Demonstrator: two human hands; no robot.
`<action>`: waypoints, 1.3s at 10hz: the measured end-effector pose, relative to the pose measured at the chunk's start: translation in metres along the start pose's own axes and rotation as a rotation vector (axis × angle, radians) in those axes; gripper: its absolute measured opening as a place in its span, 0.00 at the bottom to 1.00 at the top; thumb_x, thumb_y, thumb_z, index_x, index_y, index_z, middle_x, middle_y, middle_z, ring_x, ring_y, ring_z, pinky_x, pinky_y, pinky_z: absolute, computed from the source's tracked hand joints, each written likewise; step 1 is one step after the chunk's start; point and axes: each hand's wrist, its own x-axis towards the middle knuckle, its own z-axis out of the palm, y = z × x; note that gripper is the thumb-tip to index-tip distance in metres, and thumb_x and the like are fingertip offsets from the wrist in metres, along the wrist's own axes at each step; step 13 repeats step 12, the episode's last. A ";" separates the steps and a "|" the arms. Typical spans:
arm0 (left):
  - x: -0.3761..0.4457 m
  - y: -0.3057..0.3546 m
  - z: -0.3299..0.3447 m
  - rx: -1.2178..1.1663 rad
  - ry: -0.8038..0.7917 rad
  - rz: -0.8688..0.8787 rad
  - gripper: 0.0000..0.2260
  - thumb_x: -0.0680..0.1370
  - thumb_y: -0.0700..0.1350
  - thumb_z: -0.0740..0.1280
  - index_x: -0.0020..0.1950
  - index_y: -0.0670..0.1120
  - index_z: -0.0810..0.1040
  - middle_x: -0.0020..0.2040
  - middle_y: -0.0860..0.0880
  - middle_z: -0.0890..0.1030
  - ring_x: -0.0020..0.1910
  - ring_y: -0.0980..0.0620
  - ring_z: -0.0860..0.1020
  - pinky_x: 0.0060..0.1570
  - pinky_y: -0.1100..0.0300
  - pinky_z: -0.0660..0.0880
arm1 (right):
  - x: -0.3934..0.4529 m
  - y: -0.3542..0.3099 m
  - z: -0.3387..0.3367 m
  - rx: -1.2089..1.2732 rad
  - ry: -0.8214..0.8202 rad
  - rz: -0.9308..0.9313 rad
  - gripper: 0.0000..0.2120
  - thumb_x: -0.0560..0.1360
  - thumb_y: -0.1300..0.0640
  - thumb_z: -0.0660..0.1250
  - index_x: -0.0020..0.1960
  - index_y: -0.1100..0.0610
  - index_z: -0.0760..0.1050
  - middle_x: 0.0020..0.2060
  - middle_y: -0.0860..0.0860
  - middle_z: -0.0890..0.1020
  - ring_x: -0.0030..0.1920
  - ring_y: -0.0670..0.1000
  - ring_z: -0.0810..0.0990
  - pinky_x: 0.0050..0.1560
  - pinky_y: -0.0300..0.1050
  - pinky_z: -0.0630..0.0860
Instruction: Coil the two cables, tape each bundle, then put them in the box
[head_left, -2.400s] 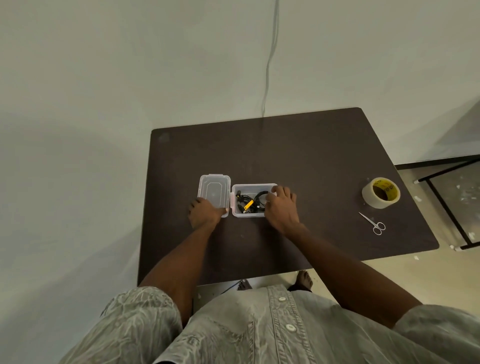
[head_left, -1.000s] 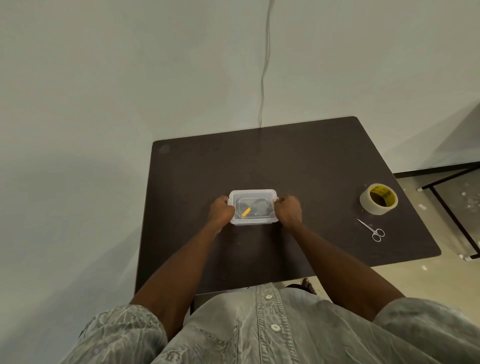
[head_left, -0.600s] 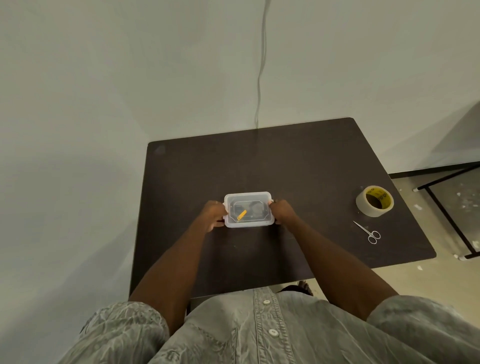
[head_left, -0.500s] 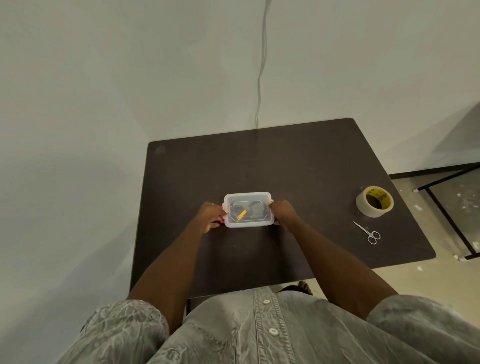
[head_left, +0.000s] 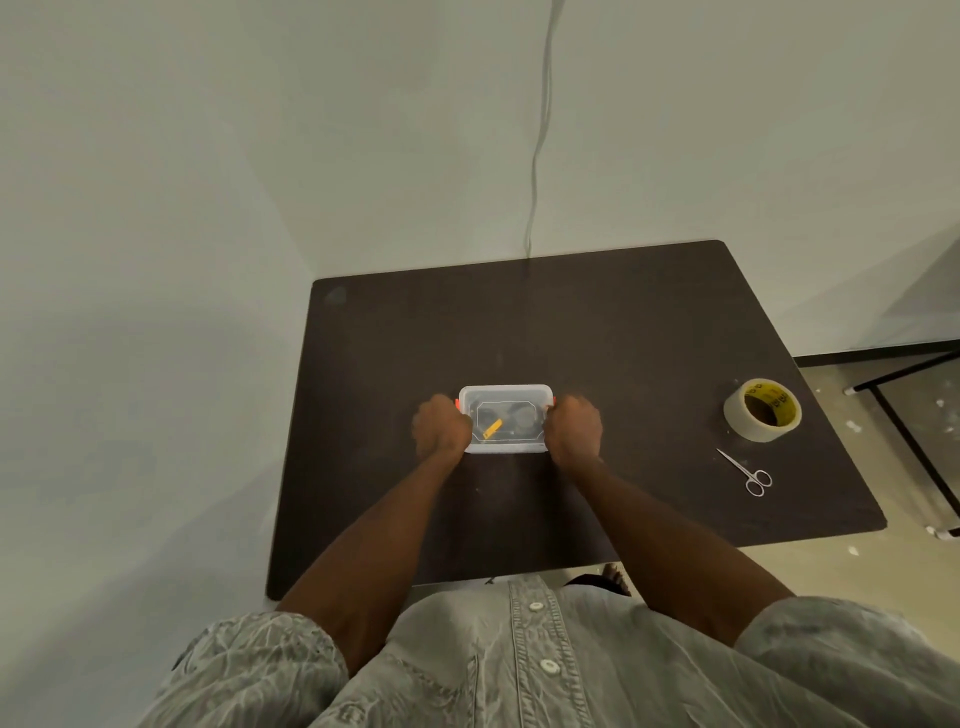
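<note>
A small clear plastic box (head_left: 505, 395) sits in the middle of the dark table (head_left: 571, 322) with its lid on. Through the lid I see dark coiled cables (head_left: 522, 418) and a yellow tag (head_left: 492, 429). My left hand (head_left: 440, 426) grips the box's left end, fingers curled over an orange clip. My right hand (head_left: 574, 428) grips the right end the same way. The fingertips of both hands are hidden against the box.
A roll of tape (head_left: 762, 410) with a yellow core lies at the table's right side, and small scissors (head_left: 745, 472) lie just in front of it. A thin white cord (head_left: 540, 130) hangs down the wall behind the table. A dark metal frame (head_left: 904, 415) stands at the right.
The lid, lying open to the left earlier, has been set on the box. Both hands moved to the box's two ends and now press in closer over the side clips.
</note>
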 end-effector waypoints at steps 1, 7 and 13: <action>0.005 -0.002 0.002 0.004 -0.062 0.065 0.20 0.74 0.40 0.69 0.66 0.42 0.73 0.63 0.41 0.77 0.60 0.41 0.76 0.55 0.50 0.76 | -0.005 0.004 0.003 0.125 0.000 0.020 0.11 0.79 0.62 0.58 0.53 0.63 0.79 0.50 0.58 0.81 0.50 0.57 0.79 0.52 0.52 0.78; 0.006 -0.106 -0.034 0.397 0.231 0.010 0.32 0.72 0.67 0.63 0.63 0.42 0.72 0.63 0.39 0.71 0.57 0.39 0.75 0.57 0.48 0.70 | -0.017 -0.076 0.028 0.289 -0.334 -0.146 0.17 0.77 0.59 0.65 0.64 0.64 0.73 0.63 0.60 0.76 0.65 0.60 0.71 0.65 0.50 0.68; 0.008 -0.116 -0.054 0.403 0.362 -0.064 0.36 0.75 0.66 0.61 0.71 0.41 0.65 0.68 0.37 0.69 0.64 0.38 0.71 0.65 0.44 0.67 | -0.010 -0.067 0.031 0.043 -0.360 -0.237 0.17 0.77 0.59 0.61 0.64 0.64 0.72 0.63 0.61 0.75 0.65 0.61 0.71 0.65 0.51 0.70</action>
